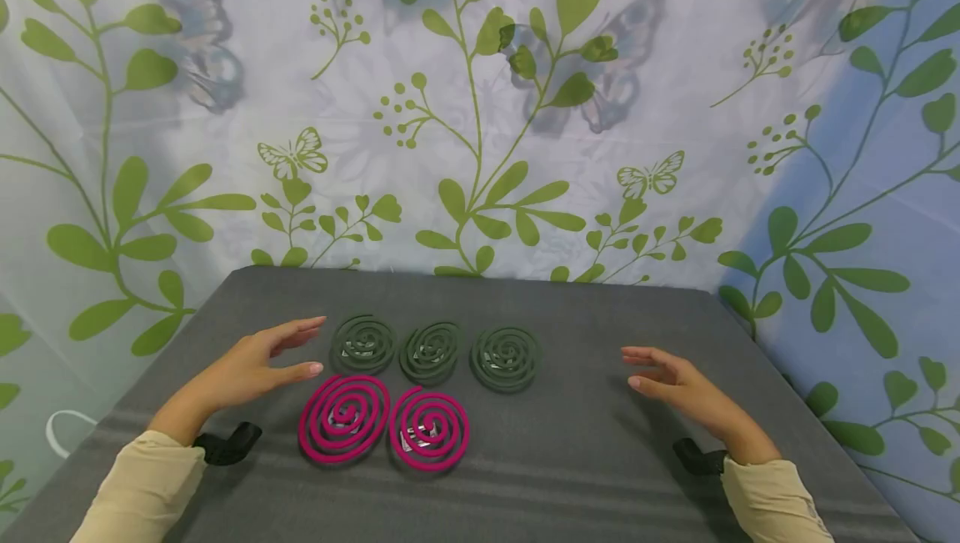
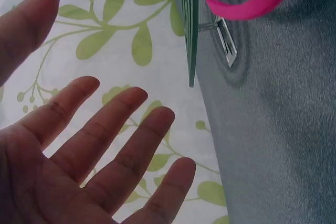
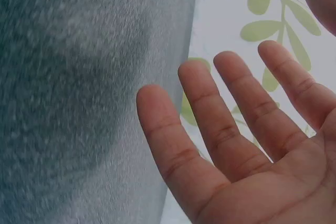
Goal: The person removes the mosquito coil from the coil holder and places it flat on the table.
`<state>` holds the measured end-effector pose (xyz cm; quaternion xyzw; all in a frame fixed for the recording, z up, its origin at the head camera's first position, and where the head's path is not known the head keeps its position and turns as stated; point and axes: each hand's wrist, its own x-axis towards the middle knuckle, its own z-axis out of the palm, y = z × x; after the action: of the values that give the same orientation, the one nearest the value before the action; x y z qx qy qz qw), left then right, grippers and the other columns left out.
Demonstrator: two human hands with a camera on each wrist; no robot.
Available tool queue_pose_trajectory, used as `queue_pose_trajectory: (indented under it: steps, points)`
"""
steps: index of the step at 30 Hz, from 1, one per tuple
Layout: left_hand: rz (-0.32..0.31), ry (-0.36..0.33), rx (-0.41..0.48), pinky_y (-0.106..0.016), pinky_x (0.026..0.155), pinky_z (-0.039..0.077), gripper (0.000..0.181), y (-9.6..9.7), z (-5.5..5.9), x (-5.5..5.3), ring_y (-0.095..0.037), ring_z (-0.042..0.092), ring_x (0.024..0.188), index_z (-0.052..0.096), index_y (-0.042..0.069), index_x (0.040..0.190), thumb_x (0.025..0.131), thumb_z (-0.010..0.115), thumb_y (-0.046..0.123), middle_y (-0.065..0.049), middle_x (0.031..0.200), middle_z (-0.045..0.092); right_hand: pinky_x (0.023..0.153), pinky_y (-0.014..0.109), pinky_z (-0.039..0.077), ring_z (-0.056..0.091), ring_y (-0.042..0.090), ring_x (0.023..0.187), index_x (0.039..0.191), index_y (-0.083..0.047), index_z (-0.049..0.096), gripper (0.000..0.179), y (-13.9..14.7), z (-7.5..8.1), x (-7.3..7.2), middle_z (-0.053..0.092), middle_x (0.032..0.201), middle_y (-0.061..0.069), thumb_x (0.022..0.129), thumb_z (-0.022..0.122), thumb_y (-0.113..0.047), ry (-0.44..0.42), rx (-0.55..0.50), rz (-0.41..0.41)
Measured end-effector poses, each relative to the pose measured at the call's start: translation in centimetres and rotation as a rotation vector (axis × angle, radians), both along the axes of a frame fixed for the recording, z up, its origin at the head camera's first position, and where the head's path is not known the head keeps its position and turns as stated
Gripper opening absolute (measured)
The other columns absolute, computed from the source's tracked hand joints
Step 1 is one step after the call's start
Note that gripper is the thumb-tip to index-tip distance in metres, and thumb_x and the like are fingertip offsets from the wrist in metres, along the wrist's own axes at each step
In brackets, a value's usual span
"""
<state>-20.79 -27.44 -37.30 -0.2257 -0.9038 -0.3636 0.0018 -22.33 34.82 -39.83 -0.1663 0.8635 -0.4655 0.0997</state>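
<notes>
With nothing being gripped, the left hand [image 1: 251, 366] and right hand [image 1: 678, 380] are being held spread above the grey fabric-covered counter [image 1: 577, 476]. Between them, nearer the left, three dark green, flat spiral coils [image 1: 507, 353] are being carried in a row, with two bright pink, flat spiral coils [image 1: 429, 429] on the wearer's side. Should one coil be being pinched by its outer end, its thin, seemingly brittle rings could be bent or snapped; through tight spacing, neighbours could be being dragged by the left fingers.
</notes>
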Motion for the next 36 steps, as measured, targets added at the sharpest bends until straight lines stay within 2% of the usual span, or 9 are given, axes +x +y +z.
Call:
queue_pose_trajectory:
  steps: [3, 6, 8, 13, 18, 24, 27, 30, 36]
  points:
    - [-0.021, 0.007, 0.015, -0.068, 0.109, 0.045, 0.069, 0.2, 0.1, 0.0, -0.050, 0.057, 0.138, 0.048, -0.002, 0.159, 0.102, 0.079, 0.022, -0.027, 0.152, 0.059, 0.095, 0.030, 0.058, 0.063, 0.036, 0.135, 0.159, 0.011, 0.041, 0.059, 0.0, 0.0, 0.0, 0.042, 0.160, 0.039, 0.112, 0.063, -0.017, -0.029, -0.050, 0.018]
    - [-0.034, 0.015, 0.015, -0.067, 0.108, 0.047, 0.067, 0.4, 0.1, -0.1, -0.049, 0.059, 0.137, 0.051, -0.002, 0.158, 0.102, 0.079, 0.022, -0.027, 0.151, 0.060, 0.095, 0.027, 0.057, 0.068, 0.019, 0.127, 0.158, 0.014, 0.040, 0.059, -0.1, -0.1, -0.1, 0.044, 0.157, 0.040, 0.112, 0.063, -0.016, -0.055, -0.100, 0.038]
    - [-0.037, 0.025, 0.010, -0.066, 0.108, 0.047, 0.066, 0.5, 0.1, -0.1, -0.047, 0.060, 0.136, 0.052, -0.002, 0.157, 0.102, 0.079, 0.021, -0.027, 0.151, 0.061, 0.095, 0.027, 0.057, 0.068, 0.015, 0.125, 0.157, 0.014, 0.040, 0.059, -0.3, -0.1, -0.1, 0.046, 0.156, 0.040, 0.112, 0.063, -0.015, -0.067, -0.120, 0.053]
    - [-0.041, 0.036, 0.015, -0.062, 0.108, 0.049, 0.064, 1.1, 0.3, 0.1, -0.044, 0.062, 0.135, 0.055, -0.001, 0.155, 0.101, 0.080, 0.022, -0.023, 0.149, 0.063, 0.096, 0.029, 0.058, 0.069, 0.017, 0.124, 0.157, 0.015, 0.039, 0.060, -0.7, -0.1, 0.0, 0.049, 0.153, 0.039, 0.111, 0.063, -0.015, -0.087, -0.139, 0.069]
    - [-0.062, 0.038, 0.033, -0.051, 0.108, 0.052, 0.061, 1.8, 0.6, 0.4, -0.041, 0.063, 0.134, 0.058, 0.000, 0.153, 0.100, 0.081, 0.022, -0.019, 0.147, 0.066, 0.097, 0.032, 0.059, 0.069, 0.018, 0.124, 0.157, 0.014, 0.040, 0.059, -1.3, 0.1, 0.1, 0.051, 0.152, 0.037, 0.111, 0.063, -0.014, -0.099, -0.162, 0.085]
    - [-0.085, 0.038, 0.056, -0.040, 0.108, 0.052, 0.059, 2.6, 0.7, 0.7, -0.037, 0.064, 0.133, 0.062, 0.003, 0.150, 0.098, 0.083, 0.022, -0.016, 0.146, 0.067, 0.097, 0.032, 0.058, 0.069, 0.021, 0.124, 0.153, -0.002, 0.057, 0.046, -2.2, 0.1, 0.3, 0.062, 0.147, 0.024, 0.109, 0.066, -0.012, -0.103, -0.191, 0.095]
    - [-0.098, 0.036, 0.066, -0.041, 0.108, 0.052, 0.058, 2.9, 0.7, 0.8, -0.036, 0.064, 0.133, 0.063, 0.004, 0.149, 0.098, 0.084, 0.022, -0.014, 0.145, 0.068, 0.096, 0.031, 0.058, 0.068, 0.018, 0.123, 0.151, -0.003, 0.060, 0.044, -2.8, 0.1, 0.4, 0.064, 0.144, 0.022, 0.108, 0.067, -0.011, -0.089, -0.190, 0.091]
    - [-0.116, 0.025, 0.071, -0.045, 0.108, 0.052, 0.058, 3.3, 0.7, 1.0, -0.037, 0.064, 0.133, 0.063, 0.005, 0.150, 0.098, 0.084, 0.023, -0.013, 0.146, 0.068, 0.096, 0.031, 0.059, 0.068, 0.014, 0.122, 0.150, 0.003, 0.058, 0.046, -3.4, 0.1, 0.5, 0.064, 0.144, 0.026, 0.108, 0.068, -0.012, -0.080, -0.188, 0.080]
    - [-0.156, 0.003, 0.087, -0.050, 0.109, 0.050, 0.058, 4.1, 0.8, 1.3, -0.035, 0.063, 0.134, 0.064, 0.007, 0.150, 0.098, 0.084, 0.024, -0.010, 0.146, 0.068, 0.094, 0.032, 0.060, 0.070, 0.018, 0.120, 0.147, 0.006, 0.060, 0.044, -4.4, 0.1, 0.8, 0.067, 0.139, 0.025, 0.107, 0.070, -0.009, -0.052, -0.207, 0.077]
